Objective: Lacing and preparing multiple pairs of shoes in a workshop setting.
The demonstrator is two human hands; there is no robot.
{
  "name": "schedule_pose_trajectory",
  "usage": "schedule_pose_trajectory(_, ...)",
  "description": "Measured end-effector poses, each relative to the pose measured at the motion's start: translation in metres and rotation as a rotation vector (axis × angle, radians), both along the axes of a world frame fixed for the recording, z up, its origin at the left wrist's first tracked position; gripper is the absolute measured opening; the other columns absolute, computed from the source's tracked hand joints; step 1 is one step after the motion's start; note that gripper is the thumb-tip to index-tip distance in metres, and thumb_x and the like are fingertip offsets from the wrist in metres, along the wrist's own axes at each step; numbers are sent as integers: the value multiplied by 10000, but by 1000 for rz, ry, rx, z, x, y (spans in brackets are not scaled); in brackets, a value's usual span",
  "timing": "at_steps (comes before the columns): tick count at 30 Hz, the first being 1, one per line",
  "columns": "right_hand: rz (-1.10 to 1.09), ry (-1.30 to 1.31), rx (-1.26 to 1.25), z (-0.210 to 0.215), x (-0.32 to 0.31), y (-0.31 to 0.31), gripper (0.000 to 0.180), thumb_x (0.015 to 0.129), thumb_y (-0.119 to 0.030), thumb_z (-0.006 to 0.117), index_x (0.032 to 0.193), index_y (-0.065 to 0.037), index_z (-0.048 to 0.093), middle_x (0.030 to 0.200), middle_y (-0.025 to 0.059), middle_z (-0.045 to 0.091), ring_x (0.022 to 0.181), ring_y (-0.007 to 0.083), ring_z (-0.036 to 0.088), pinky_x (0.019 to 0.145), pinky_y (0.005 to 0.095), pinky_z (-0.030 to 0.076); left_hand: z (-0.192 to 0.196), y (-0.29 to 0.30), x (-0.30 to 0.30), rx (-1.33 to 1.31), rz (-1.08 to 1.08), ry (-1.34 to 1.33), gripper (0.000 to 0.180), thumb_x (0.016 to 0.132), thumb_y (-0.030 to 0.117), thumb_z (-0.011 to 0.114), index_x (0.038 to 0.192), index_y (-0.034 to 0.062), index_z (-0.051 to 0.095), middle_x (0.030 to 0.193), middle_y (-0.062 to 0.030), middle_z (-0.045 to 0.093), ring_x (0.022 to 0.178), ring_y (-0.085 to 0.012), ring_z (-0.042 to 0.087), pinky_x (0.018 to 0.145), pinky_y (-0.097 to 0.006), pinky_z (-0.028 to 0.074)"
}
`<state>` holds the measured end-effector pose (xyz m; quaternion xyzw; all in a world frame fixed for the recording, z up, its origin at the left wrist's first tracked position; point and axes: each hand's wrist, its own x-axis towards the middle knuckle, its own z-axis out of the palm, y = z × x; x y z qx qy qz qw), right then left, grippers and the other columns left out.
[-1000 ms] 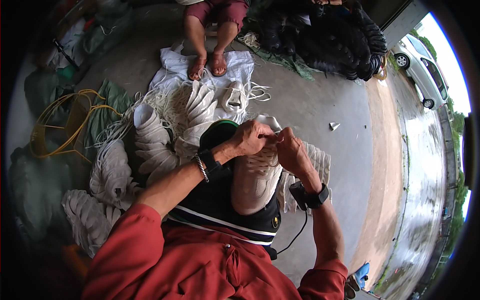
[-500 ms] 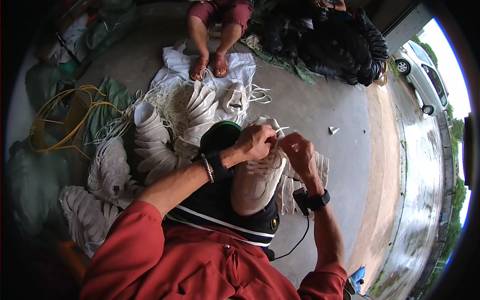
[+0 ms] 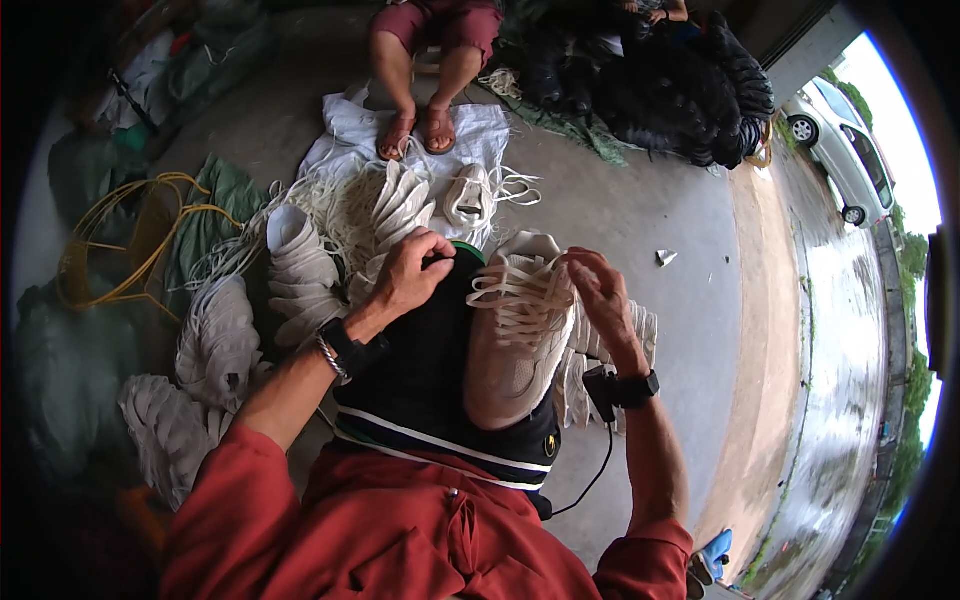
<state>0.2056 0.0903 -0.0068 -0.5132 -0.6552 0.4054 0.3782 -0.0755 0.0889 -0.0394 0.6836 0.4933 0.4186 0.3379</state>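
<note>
A beige sneaker point(image 3: 515, 350) lies on my lap, toe away from me, with loose white laces point(image 3: 515, 290) across its top. My right hand point(image 3: 605, 300) pinches a lace at the shoe's right side near the toe. My left hand point(image 3: 412, 272) sits apart to the left of the shoe, fingers curled on the black fabric point(image 3: 420, 370) over my knee; whether it grips a lace end I cannot tell. Both wrists carry black bands.
Stacks of beige shoes point(image 3: 300, 270) and loose laces point(image 3: 330, 200) lie on the concrete floor ahead and to my left. Another person's sandalled feet point(image 3: 415, 130) rest on a white cloth point(image 3: 480, 135). Yellow cord point(image 3: 130, 240), black bundles point(image 3: 680, 90) and a car point(image 3: 845, 140) surround.
My hands, together over the shoe's toe earlier, have drawn apart: the left went left onto my knee, the right stays at the laces. The view has shifted slightly.
</note>
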Motion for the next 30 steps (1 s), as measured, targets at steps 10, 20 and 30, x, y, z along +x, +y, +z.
schedule_pose_trajectory(10,-223,8,-196,-2,23,-39,400,873,-370,513,1032,-8,576,996,62,597,956,145,531,829,307,416,-13,3,38,-186,-149,-22,114,774,107,595,794,-5,599,675,-9,578,591,-77,509,534,-239,414)
schedule_pose_trajectory(20,-119,-99,-12,-10,6,-46,338,879,-303,524,898,33,566,1024,108,521,872,164,511,761,287,417,0,-2,13,-690,-265,-359,142,819,169,531,840,30,546,709,-24,559,538,-73,501,427,-172,372)
schedule_pose_trajectory(30,-76,100,-190,-12,4,35,336,829,-207,562,1038,56,555,874,80,622,818,163,584,739,262,453,15,-13,11,-760,-355,-492,292,794,96,525,1071,3,518,902,-63,598,739,-125,589,551,-213,462)
